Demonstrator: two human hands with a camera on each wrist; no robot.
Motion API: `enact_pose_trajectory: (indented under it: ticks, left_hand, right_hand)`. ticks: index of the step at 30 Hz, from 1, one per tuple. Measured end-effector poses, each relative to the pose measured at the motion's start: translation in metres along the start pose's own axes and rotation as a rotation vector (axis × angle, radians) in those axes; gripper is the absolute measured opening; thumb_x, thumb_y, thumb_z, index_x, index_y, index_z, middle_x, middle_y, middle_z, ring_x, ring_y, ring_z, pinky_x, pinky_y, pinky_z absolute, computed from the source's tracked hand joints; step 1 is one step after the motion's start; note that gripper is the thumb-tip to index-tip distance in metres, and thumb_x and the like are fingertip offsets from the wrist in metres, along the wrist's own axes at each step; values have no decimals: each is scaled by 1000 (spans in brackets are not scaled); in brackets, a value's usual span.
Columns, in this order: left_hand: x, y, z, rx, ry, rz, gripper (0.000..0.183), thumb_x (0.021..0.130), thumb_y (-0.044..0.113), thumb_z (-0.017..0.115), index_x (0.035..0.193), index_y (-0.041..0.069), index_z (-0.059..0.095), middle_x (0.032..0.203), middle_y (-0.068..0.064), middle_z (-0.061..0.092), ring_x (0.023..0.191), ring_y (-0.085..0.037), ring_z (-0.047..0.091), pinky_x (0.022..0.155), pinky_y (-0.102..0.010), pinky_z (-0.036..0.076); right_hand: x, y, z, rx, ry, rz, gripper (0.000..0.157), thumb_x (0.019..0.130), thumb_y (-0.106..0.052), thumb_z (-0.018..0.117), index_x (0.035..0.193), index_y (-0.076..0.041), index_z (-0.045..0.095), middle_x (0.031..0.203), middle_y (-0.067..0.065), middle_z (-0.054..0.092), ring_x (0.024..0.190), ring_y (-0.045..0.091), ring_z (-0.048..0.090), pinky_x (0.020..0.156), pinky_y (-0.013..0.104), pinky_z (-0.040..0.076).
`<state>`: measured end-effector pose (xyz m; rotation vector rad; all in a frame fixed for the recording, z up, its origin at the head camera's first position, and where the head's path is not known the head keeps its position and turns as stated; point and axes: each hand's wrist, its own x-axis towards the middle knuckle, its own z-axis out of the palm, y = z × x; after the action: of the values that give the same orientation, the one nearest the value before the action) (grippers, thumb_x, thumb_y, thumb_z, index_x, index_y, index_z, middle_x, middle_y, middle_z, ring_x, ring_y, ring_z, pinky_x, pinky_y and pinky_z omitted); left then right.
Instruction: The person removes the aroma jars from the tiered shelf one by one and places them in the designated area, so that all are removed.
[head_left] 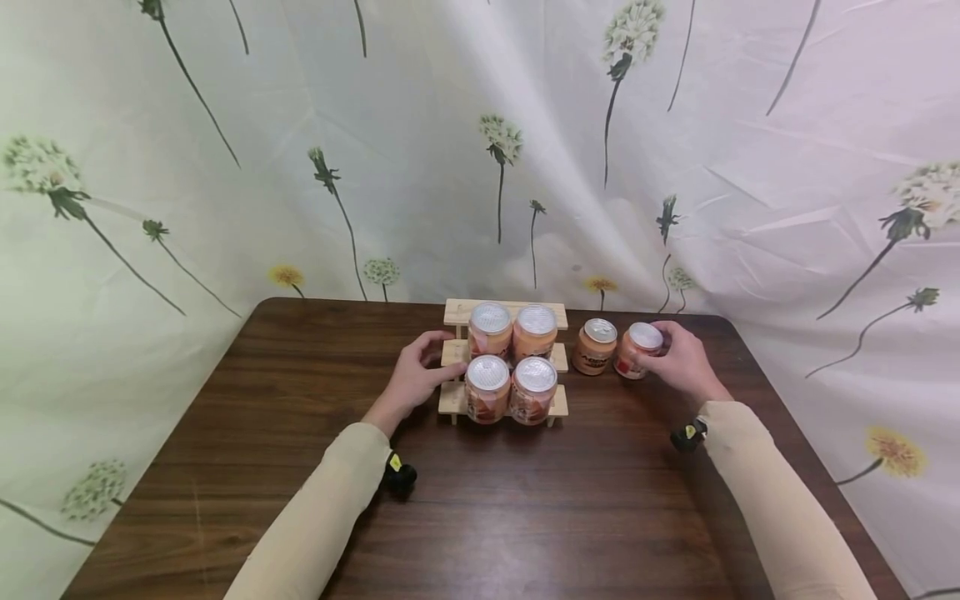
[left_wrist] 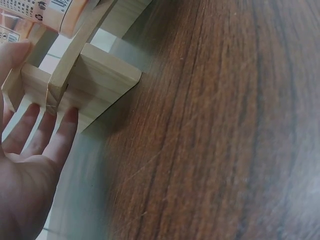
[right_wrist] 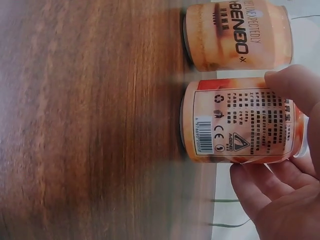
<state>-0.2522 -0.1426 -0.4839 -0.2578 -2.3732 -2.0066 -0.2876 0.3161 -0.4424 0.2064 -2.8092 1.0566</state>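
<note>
A tiered wooden rack (head_left: pixel 453 354) stands near the table's far edge with two cans (head_left: pixel 491 329) on a rear step and two more cans (head_left: pixel 487 387) in front. My left hand (head_left: pixel 415 375) is at the rack's left side; in the left wrist view its fingertips (left_wrist: pixel 70 117) touch the wooden end pieces. To the right of the rack, my right hand (head_left: pixel 678 362) holds an orange can (head_left: pixel 633 364) between thumb and fingers. That can (right_wrist: pixel 235 120) shows a printed label and barcode in the right wrist view. Beside it stands another orange can (head_left: pixel 594 354).
The dark wooden table (head_left: pixel 525 517) has rounded far corners. Right behind it hangs a pale cloth (head_left: pixel 427 167) printed with dandelions. A black wrist device (head_left: pixel 400 477) sits on the left wrist, another (head_left: pixel 687 436) on the right.
</note>
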Motion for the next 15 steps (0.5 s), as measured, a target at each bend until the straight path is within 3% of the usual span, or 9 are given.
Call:
enact_pose_trajectory:
  ticks: [15]
  left_hand:
    - [0, -1, 0, -8, 5, -7, 54, 91, 10, 84, 138, 5, 59, 140, -18, 61, 127, -37, 60, 89, -28, 53]
  right_hand:
    - [0, 3, -1, -5, -51, -21, 72, 89, -22, 87, 141, 10, 49, 133, 32, 60, 121, 44, 60, 102, 60, 49]
